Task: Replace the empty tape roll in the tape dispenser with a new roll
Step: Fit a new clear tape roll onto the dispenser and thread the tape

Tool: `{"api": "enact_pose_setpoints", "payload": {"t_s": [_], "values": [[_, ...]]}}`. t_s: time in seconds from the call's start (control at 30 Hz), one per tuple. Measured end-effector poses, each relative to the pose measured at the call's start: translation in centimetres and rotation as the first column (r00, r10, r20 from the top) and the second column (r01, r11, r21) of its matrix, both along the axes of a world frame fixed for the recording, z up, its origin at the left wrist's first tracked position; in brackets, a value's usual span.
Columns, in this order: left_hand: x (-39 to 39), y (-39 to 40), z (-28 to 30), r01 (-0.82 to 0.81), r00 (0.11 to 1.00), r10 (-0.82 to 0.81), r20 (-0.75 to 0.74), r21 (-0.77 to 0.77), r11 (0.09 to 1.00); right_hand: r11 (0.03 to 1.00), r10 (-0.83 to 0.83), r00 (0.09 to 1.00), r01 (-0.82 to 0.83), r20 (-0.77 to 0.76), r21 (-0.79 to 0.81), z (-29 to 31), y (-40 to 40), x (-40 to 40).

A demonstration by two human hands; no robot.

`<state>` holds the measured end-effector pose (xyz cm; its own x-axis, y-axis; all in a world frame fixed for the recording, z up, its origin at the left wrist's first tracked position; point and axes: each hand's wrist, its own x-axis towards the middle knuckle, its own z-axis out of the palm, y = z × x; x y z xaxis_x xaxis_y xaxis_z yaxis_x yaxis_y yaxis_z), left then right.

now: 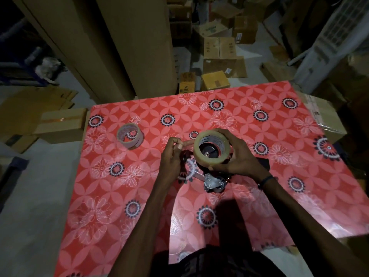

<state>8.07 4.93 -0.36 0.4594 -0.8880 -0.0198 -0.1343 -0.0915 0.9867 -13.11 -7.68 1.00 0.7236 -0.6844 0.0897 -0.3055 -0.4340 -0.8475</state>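
A full roll of clear tape (200, 156) sits on the hub of the tape dispenser (213, 181), which lies on the red flowered table (229, 206). My right hand (239, 154) wraps around the roll from the right side. My left hand (172, 154) pinches the loose end of the tape (187, 143), drawn out to the left of the roll. The dispenser's metal front part shows below the roll; its handle is mostly hidden under my right hand. The empty tape core (130, 135) stands apart at the left of the table.
Cardboard boxes (219, 54) crowd the floor beyond the table's far edge. A tall cardboard sheet (111, 47) leans at the back left. A box (61, 124) stands beside the table's left edge, and a wrapped package (321, 114) sits at its right corner.
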Motion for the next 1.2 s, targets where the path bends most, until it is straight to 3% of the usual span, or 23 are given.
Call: {"api": "enact_pose_setpoints", "payload": {"t_s": [0.47, 0.63, 0.8, 1.2], "values": [[0.0, 0.7, -1.2, -0.033, 0.972, 0.04, -0.231, 0.032, 0.999, 0.995, 0.023, 0.997, -0.031, -0.077, -0.096, -0.8, 0.4, 0.8], [0.2, 1.3, 1.0, 0.021, 1.0, -0.022, 0.008, 0.043, 0.999, 0.996, 0.05, 0.996, -0.055, -0.076, -0.069, -1.0, -0.1, 0.6], [-0.1, 0.9, 1.3, 0.101, 0.97, -0.124, 0.208, 0.116, 0.988, 0.997, 0.05, 0.997, -0.053, -0.06, -0.06, -1.0, -0.1, 0.4], [-0.7, 0.1, 2.2, 0.103, 0.948, -0.15, 0.28, 0.176, 0.979, 0.988, 0.153, 0.981, -0.152, -0.117, 0.02, 0.1, -0.4, -0.8]]}}
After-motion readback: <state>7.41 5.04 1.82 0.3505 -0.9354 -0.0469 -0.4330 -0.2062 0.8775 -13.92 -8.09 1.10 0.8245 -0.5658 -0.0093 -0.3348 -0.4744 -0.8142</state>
